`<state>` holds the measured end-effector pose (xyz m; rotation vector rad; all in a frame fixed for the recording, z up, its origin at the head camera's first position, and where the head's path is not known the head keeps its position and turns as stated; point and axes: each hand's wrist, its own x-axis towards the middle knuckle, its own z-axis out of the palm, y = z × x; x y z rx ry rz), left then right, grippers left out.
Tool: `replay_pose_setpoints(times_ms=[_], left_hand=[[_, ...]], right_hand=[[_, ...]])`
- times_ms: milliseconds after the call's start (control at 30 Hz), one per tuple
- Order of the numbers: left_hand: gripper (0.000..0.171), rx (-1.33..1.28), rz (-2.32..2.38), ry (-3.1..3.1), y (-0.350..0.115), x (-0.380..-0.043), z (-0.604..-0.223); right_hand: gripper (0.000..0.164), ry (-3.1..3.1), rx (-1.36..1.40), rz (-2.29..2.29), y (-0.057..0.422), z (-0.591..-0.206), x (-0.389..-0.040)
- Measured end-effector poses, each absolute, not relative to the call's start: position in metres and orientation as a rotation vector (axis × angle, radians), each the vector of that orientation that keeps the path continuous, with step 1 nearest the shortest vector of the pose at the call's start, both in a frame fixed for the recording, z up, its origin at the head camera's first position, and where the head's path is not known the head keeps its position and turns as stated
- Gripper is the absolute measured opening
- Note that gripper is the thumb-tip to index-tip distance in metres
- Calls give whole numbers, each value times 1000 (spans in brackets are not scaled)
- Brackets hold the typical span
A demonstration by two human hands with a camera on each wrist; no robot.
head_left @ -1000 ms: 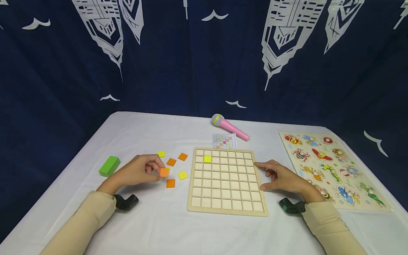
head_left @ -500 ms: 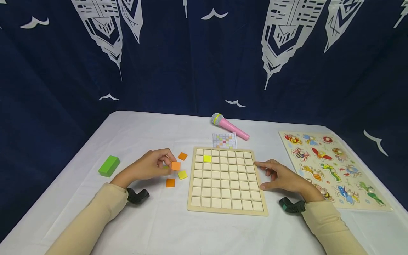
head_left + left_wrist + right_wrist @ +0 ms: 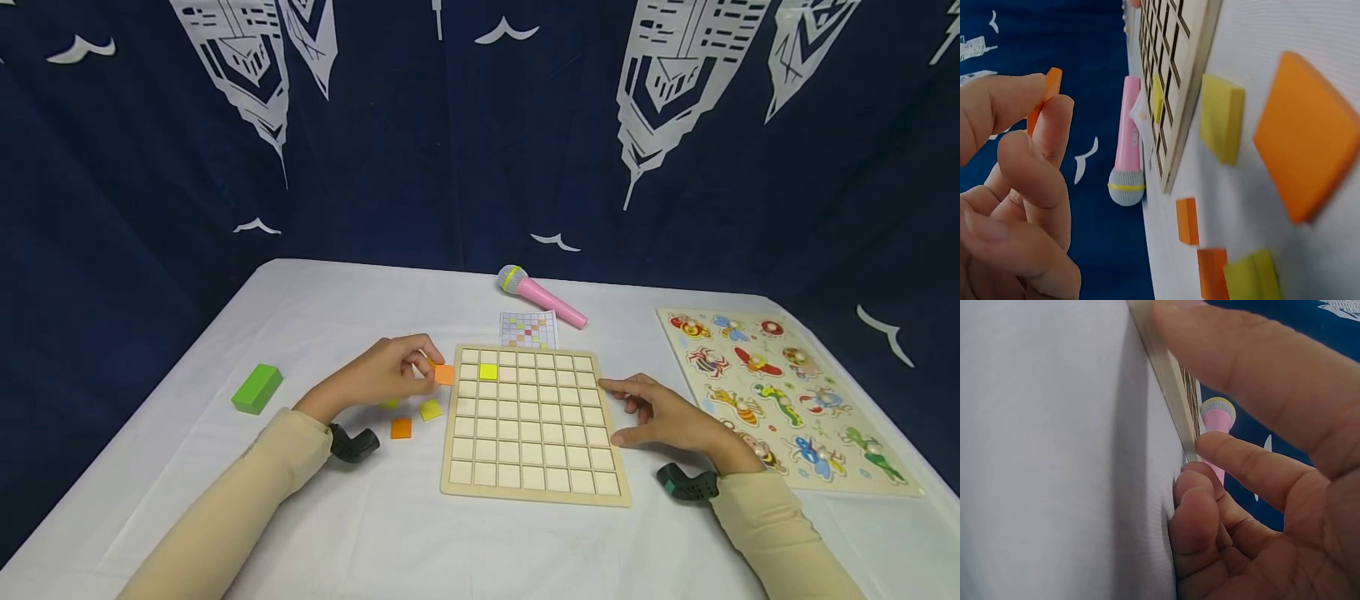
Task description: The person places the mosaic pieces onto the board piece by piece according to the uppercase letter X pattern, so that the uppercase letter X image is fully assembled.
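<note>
Between thumb and forefinger my left hand (image 3: 386, 377) pinches an orange square tile (image 3: 444, 375), raised by the upper left edge of a wooden grid board (image 3: 531, 435); the left wrist view shows the pinched tile (image 3: 1052, 84) edge-on. One yellow tile (image 3: 488, 372) sits in the board's second row. My right hand (image 3: 663, 423) touches the board's right edge with thumb and forefinger tips, its other fingers curled under. Loose on the cloth lie an orange tile (image 3: 401, 428) and a yellow tile (image 3: 431, 410). Other loose tiles are partly hidden by the left hand in the head view.
Behind the board lie a coloured grid card (image 3: 528, 331) and a pink microphone (image 3: 551, 302). A green block (image 3: 257, 389) is at the left. An insect peg puzzle (image 3: 776, 383) lies at the right, beyond the right hand.
My left hand has carried the orange tile rightward and away from me, from above the loose tiles to the board's left edge. The right hand and board stay put.
</note>
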<state>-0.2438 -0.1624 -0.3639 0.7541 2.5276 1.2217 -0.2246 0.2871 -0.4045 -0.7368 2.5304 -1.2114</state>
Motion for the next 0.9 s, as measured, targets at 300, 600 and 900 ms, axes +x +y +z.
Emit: replay_pose_setpoints(times_ms=[300,600,900], left_hand=[[30,801,1232,2460,-141,-258,-363],[32,790,1224,2426,-124,-271,-364],[34,774,1212,2395,-103,-281,-365]], right_hand=[[82,2534,-737,-1207,287,-405,-225],[83,2521,-732,-1222,287,-406,-225],[82,2523,-740,-1225,288,-407,-226]])
